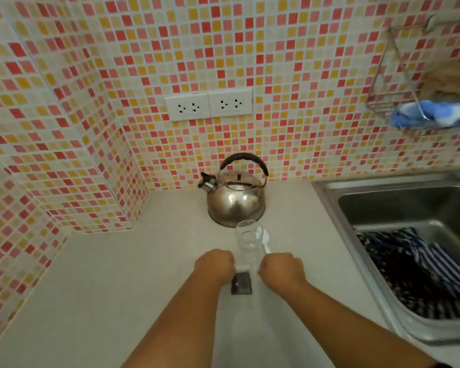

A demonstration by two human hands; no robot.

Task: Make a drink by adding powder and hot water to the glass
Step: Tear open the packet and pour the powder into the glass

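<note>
A small dark powder sachet (241, 283) hangs between my two fists, just above the counter. My left hand (215, 264) is closed at its upper left corner and my right hand (281, 268) is closed at its upper right; the fingertips are hidden. Just beyond the hands stands a clear glass (248, 241), upright with nothing in it. A white plastic spoon (265, 239) lies right of the glass, its handle running back to my right knuckles. Behind the glass a steel kettle (235, 201) with a black handle sits against the wall, spout pointing left.
A steel sink (383, 197) at the right holds a dark striped cloth (420, 272). A wire rack (388, 102) with a blue cloth hangs on the tiled wall above it. Two sockets (209, 104) sit above the kettle. The tiled corner juts out at the left.
</note>
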